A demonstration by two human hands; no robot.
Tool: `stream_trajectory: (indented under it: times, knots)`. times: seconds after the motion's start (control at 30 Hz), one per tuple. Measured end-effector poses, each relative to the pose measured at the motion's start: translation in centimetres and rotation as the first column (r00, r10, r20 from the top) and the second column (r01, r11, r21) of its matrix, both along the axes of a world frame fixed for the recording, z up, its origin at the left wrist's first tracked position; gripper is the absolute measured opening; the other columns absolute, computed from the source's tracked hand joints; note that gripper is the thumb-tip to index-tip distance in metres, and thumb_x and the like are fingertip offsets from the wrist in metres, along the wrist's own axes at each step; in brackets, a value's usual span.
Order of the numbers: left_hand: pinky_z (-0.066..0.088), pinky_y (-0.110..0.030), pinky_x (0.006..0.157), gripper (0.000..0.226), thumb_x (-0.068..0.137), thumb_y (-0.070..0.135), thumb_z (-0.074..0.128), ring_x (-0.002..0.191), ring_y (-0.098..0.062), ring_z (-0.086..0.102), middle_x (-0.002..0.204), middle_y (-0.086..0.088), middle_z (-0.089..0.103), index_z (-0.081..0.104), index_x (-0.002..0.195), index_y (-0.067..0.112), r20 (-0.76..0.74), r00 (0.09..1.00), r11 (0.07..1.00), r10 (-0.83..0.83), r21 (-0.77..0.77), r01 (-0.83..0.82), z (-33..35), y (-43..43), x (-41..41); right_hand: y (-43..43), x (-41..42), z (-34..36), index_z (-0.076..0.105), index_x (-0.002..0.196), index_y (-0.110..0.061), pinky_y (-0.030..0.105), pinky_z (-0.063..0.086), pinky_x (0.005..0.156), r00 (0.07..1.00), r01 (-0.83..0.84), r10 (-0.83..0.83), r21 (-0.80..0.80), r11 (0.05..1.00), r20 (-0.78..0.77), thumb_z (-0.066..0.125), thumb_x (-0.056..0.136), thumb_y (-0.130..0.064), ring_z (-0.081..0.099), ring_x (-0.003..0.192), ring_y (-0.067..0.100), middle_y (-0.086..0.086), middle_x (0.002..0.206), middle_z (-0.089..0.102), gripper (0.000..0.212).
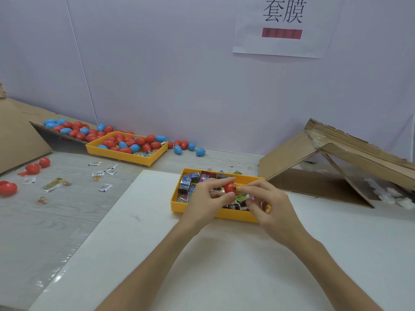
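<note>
Left hand (207, 199): fingers (220, 181) curled round a red egg (229, 188).
Right hand (272, 205): film sleeve (237, 188) pinched at the egg's end.
Progress: sleeving judged barely begun.

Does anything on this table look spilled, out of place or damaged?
Yes. Red and blue eggs lie loose beside the far yellow tray, by the wall. Small packets lie scattered at left. The cardboard box at right looks torn and collapsed.

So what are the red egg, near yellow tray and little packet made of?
The red egg in the left hand looks like smooth plastic: even colour, soft shine. The near yellow tray seems moulded plastic, glossy. The little packet pinched by the right hand is probably printed film, shiny and crinkled.
</note>
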State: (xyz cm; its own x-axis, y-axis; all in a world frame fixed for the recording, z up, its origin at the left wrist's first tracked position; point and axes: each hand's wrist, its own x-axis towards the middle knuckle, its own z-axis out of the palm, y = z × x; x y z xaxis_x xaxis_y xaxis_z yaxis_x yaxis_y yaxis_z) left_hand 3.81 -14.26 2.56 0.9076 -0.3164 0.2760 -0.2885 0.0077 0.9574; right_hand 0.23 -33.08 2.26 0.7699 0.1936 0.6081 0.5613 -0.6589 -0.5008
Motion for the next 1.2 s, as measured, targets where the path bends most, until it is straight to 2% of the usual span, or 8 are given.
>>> stream_trajectory:
  times: [0.13, 0.27, 0.57, 0.67, 0.87, 0.97, 1.1, 1.2]
  knots:
    - [0.06, -0.025, 0.081, 0.036, 0.09, 0.008, 0.074, 0.086, -0.015, 0.076, 0.11, -0.006, 0.074, 0.069, 0.116, 0.032, -0.023, 1.0, 0.999, -0.002, -0.052, 0.001, -0.02, 0.05, 0.06, -0.08, -0.02, 0.03, 0.073, 0.115, -0.03, 0.012, 0.037, 0.063, 1.0, 0.003, -0.003, -0.002, 1.0, 0.009, 0.06, 0.089, -0.013, 0.056, 0.068, 0.016, -0.016, 0.103, 0.062, 0.034]
    - [0.06, -0.024, 0.079, 0.033, 0.089, 0.007, 0.074, 0.085, -0.017, 0.076, 0.107, -0.004, 0.076, 0.072, 0.111, 0.031, -0.048, 0.999, 0.998, -0.001, -0.068, -0.002, 0.03, 0.02, 0.09, -0.07, 0.02, 0.06, 0.073, 0.115, -0.029, 0.011, 0.038, 0.064, 1.0, 0.003, -0.003, -0.013, 1.0, 0.023, 0.06, 0.088, -0.012, 0.058, 0.071, 0.014, -0.016, 0.104, 0.064, 0.034]
    - [0.056, -0.017, 0.072, 0.032, 0.088, 0.01, 0.075, 0.083, -0.016, 0.076, 0.106, -0.001, 0.076, 0.073, 0.106, 0.036, -0.072, 0.997, 0.997, 0.019, -0.07, -0.024, 0.24, 0.01, -0.02, -0.18, -0.27, 0.04, 0.073, 0.11, -0.031, 0.005, 0.039, 0.064, 0.996, 0.077, -0.075, -0.024, 0.997, 0.051, 0.058, 0.089, -0.012, 0.061, 0.076, 0.0, -0.042, 0.093, 0.062, 0.032]
    - [0.057, -0.019, 0.073, 0.028, 0.088, 0.013, 0.076, 0.085, -0.016, 0.076, 0.106, -0.003, 0.076, 0.073, 0.105, 0.036, -0.067, 0.997, 0.997, 0.023, -0.072, -0.028, 0.26, -0.05, -0.1, -0.2, -0.33, -0.02, 0.073, 0.106, -0.027, 0.004, 0.038, 0.066, 0.995, 0.078, -0.075, -0.052, 0.996, 0.06, 0.056, 0.09, -0.01, 0.06, 0.077, -0.006, -0.042, 0.09, 0.061, 0.029]
    - [0.06, -0.023, 0.074, 0.021, 0.09, 0.011, 0.075, 0.083, -0.018, 0.076, 0.1, 0.001, 0.077, 0.076, 0.104, 0.027, -0.07, 0.997, 0.994, 0.038, -0.096, -0.045, 0.23, -0.25, -0.01, -0.29, -0.47, 0.22, 0.072, 0.109, -0.025, 0.009, 0.039, 0.069, 0.996, 0.072, -0.063, -0.139, 0.988, 0.067, 0.058, 0.09, -0.005, 0.059, 0.077, 0.002, -0.022, 0.099, 0.067, 0.031]
    - [0.058, -0.021, 0.071, 0.019, 0.09, 0.009, 0.074, 0.082, -0.017, 0.076, 0.095, 0.007, 0.078, 0.076, 0.103, 0.024, -0.077, 0.996, 0.995, 0.036, -0.094, -0.043, 0.23, -0.24, 0.0, -0.27, -0.49, 0.29, 0.072, 0.109, -0.025, 0.014, 0.041, 0.068, 0.995, 0.07, -0.06, -0.146, 0.987, 0.075, 0.06, 0.09, -0.002, 0.06, 0.079, 0.003, -0.019, 0.1, 0.068, 0.032]
    - [0.058, -0.021, 0.07, 0.018, 0.09, 0.005, 0.073, 0.08, -0.018, 0.076, 0.095, 0.002, 0.075, 0.077, 0.099, 0.02, -0.092, 0.995, 0.992, 0.022, -0.12, -0.033, 0.25, -0.23, 0.06, -0.13, -0.57, 0.45, 0.074, 0.107, -0.023, 0.007, 0.038, 0.068, 0.992, 0.055, -0.044, -0.101, 0.993, 0.116, 0.06, 0.089, 0.003, 0.058, 0.079, -0.006, -0.028, 0.094, 0.064, 0.035]
    - [0.059, -0.024, 0.069, 0.015, 0.091, 0.004, 0.071, 0.08, -0.021, 0.075, 0.093, -0.005, 0.074, 0.077, 0.101, 0.013, -0.122, 0.992, 0.989, 0.009, -0.146, -0.027, 0.25, -0.14, 0.13, 0.25, -0.76, 0.66, 0.076, 0.104, -0.022, 0.007, 0.039, 0.066, 0.986, 0.043, -0.04, -0.019, 0.999, 0.162, 0.06, 0.087, 0.003, 0.059, 0.075, -0.004, -0.033, 0.091, 0.062, 0.034]
